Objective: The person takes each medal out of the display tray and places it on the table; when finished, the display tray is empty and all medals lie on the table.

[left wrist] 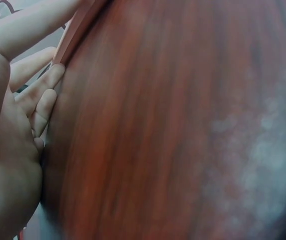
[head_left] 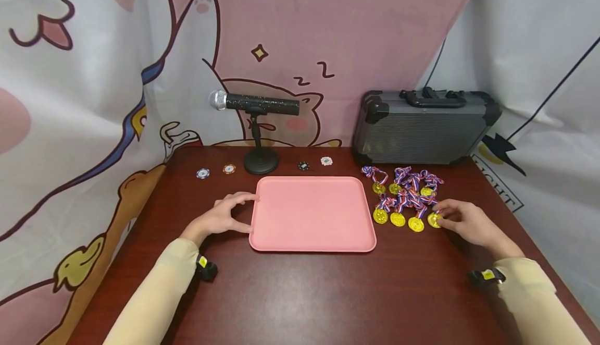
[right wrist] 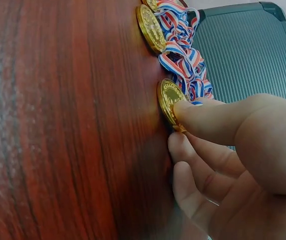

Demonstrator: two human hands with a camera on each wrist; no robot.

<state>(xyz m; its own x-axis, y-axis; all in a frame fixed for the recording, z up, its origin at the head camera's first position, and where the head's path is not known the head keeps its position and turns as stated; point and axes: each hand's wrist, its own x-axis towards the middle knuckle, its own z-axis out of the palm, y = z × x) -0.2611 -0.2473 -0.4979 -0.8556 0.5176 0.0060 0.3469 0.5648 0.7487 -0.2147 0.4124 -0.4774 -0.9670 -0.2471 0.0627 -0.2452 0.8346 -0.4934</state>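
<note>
A pink rectangular tray (head_left: 311,214) lies flat in the middle of the table. My left hand (head_left: 217,217) is at its left rim, thumb and index finger spread apart with their tips touching the edge. In the left wrist view the other fingers of that hand rest low beside the tray's side (left wrist: 75,32). Right of the tray lie several gold medals (head_left: 398,219) with red, white and blue ribbons, roughly in two rows. My right hand (head_left: 469,223) pinches the gold medal at the near right end (right wrist: 170,97), thumb on its face, fingertips at its edge.
A dark grey case (head_left: 424,131) stands upright at the back right, behind the medals. A black microphone (head_left: 276,105) sits on a short stand (head_left: 260,160) behind the tray. Poker chips (head_left: 203,173) lie along the back of the table. Printed cloth hangs around.
</note>
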